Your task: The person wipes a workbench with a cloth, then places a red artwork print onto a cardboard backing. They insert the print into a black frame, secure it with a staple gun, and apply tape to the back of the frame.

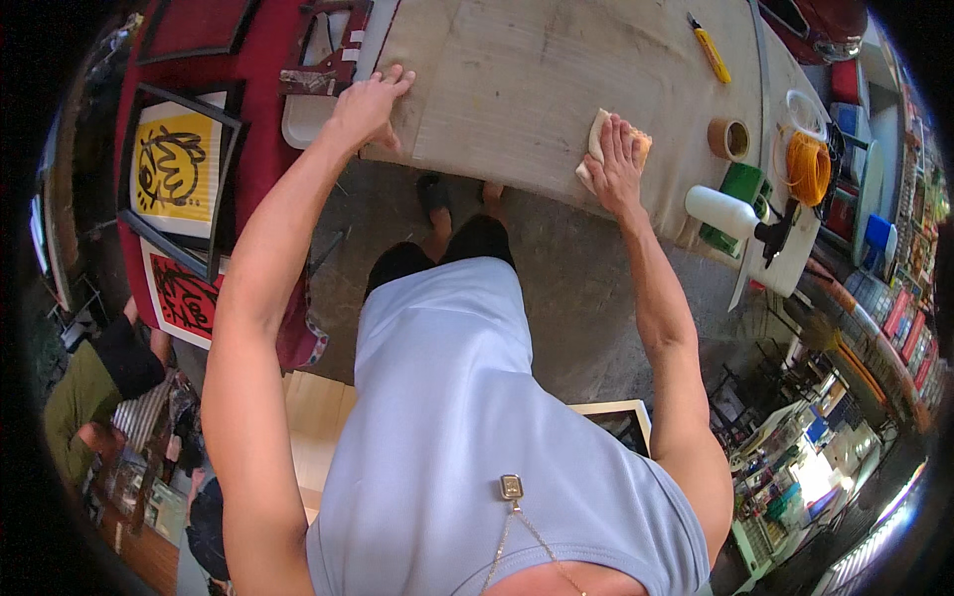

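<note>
My right hand [618, 171] presses down on a folded cloth [598, 132], cream with an orange-yellow part, near the front edge of a worn beige tabletop [497, 89]. Its fingers point away from me over the cloth, which shows on both sides of them. My left hand [370, 107] rests at the table's left front corner with fingers and thumb spread, holding nothing. Close to it lie a dark red frame-like piece [310, 82] with pale strips and a white tray [301, 124], partly covered by my forearm.
On the right are a yellow utility knife [711, 55], a tape roll [728, 139], a white spray bottle [723, 211], a green object [743, 184] and an orange cord coil [808, 169]. Framed yellow [179, 164] and red [184, 293] prints lie left. A person [99, 387] is at lower left.
</note>
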`<state>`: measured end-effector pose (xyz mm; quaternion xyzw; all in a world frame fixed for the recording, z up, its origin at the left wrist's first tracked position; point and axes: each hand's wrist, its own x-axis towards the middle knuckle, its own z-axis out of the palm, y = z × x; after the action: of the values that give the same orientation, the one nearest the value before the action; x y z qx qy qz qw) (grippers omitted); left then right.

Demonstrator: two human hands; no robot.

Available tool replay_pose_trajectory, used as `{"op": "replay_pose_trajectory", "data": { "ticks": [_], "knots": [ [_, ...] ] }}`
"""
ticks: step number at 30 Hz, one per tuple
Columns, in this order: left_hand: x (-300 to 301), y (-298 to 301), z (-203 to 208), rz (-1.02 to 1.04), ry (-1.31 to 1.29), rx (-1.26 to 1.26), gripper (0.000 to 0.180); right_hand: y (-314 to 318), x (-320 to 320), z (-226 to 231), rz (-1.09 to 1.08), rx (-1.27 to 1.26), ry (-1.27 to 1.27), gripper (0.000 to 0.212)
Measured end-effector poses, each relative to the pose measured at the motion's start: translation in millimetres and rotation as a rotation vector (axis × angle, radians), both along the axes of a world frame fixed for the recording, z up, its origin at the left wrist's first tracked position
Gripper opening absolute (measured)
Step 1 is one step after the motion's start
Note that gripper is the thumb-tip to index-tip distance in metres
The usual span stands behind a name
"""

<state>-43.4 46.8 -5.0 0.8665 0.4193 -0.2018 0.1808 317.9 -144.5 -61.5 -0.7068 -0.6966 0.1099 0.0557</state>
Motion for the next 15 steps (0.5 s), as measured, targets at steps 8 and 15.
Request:
{"op": "replay_pose_trajectory", "data": {
  "ticks": [8, 15],
  "knots": [
    [6, 12, 4, -0.123, 0.085, 0.017, 0.124, 68, -210, 17, 0.250, 0.106, 0.056, 0.070],
    [12, 4, 20, -0.068, 0.121, 0.003, 0.116, -1, -115, -7, 0.093, 0.022, 0.100, 0.073]
  ]
}}
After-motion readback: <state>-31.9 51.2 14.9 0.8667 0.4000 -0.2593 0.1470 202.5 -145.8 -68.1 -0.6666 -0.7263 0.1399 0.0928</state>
